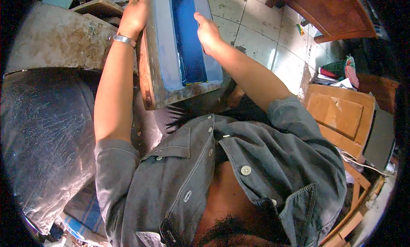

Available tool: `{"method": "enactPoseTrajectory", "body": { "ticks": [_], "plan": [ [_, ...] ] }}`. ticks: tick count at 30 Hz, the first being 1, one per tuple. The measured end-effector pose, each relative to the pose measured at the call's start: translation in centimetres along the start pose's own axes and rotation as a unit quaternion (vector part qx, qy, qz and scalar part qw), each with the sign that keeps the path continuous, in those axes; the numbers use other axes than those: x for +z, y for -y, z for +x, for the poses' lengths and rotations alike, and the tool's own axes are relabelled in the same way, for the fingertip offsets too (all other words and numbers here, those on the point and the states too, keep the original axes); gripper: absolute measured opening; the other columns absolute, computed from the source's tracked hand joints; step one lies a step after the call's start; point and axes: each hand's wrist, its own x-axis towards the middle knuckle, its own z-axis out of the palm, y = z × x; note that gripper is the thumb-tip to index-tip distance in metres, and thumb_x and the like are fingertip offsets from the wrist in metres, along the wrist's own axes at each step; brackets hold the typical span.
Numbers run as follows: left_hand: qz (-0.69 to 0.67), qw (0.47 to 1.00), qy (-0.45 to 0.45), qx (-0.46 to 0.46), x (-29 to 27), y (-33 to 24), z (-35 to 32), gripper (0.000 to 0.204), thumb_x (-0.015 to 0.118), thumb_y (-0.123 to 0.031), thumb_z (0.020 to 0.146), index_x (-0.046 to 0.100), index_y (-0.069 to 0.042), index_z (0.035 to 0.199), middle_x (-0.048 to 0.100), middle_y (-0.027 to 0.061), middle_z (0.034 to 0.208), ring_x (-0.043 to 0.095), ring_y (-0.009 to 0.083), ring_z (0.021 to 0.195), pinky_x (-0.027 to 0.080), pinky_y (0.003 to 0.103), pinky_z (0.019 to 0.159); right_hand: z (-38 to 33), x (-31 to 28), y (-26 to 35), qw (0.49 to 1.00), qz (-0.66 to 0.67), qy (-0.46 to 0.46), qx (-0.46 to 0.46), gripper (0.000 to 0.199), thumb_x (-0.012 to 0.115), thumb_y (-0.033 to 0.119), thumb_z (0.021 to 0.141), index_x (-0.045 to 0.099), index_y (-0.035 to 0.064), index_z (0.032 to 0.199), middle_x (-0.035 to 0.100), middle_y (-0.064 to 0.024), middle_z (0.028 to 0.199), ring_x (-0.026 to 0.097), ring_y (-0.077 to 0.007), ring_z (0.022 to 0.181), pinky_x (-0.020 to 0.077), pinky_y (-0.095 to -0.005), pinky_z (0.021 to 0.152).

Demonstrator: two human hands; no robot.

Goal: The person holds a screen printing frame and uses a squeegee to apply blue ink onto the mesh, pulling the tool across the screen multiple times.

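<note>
A thick wooden board (156, 72) with a pale blue-grey face tilts over my lap. A glossy dark blue strip (188, 46) runs lengthwise down its middle, and its left side shows bare brown wood. My left hand (136, 16), with a silver bracelet at the wrist, closes on the board's far left edge; its fingertips are partly cut off by the picture's top. On the right side my right hand (208, 33) grips the board, its thumb lying over the face by the strip's edge. The right hand's other fingers are hidden.
Left of me stand a stained pale surface (55, 38) and a dark, scratched, plastic-like cover (47, 131). White floor tiles (256, 25) lie ahead, with reddish-brown wooden furniture (320, 12) at the far right. A wooden panel (337, 114) leans at my right near a white cable (363, 165).
</note>
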Motion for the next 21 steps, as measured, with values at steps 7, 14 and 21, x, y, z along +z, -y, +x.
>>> {"method": "enactPoseTrajectory", "body": {
  "ticks": [7,14,21],
  "plan": [
    [-0.031,0.999,0.002,0.011,-0.1,0.8,0.2,0.069,0.041,-0.04,0.096,0.02,0.006,0.143,0.027,0.0241,0.147,0.027,0.0287,0.137,0.022,0.029,0.11,0.4,0.7,-0.9,0.991,-0.07,-0.034,-0.111,0.044,0.046,0.031,0.093,0.059,-0.0074,0.111,0.059,-0.0243,0.117,0.054,-0.0334,0.112,0.0396,-0.0369,0.095],
    [-0.084,0.996,-0.002,0.005,-0.1,1.3,0.2,0.064,0.041,-0.033,0.096,0.02,0.006,0.143,0.028,0.0234,0.147,0.027,0.0281,0.137,0.022,0.028,0.11,0.1,1.2,-0.5,0.993,-0.073,-0.028,-0.085,0.046,0.044,0.033,0.093,0.06,-0.0067,0.11,0.059,-0.0249,0.116,0.055,-0.0351,0.111,0.04,-0.0385,0.094],
    [-0.068,0.998,-0.004,0.003,-0.2,1.4,0.3,0.064,0.041,-0.032,0.096,0.021,0.007,0.142,0.027,0.0236,0.147,0.026,0.0281,0.137,0.02,0.028,0.111,0.8,1.2,-0.9,0.987,-0.131,-0.049,-0.078,0.05,0.043,0.038,0.092,0.061,-0.0055,0.108,0.06,-0.0245,0.114,0.055,-0.0371,0.11,0.0398,-0.0414,0.093]
  ]
}}
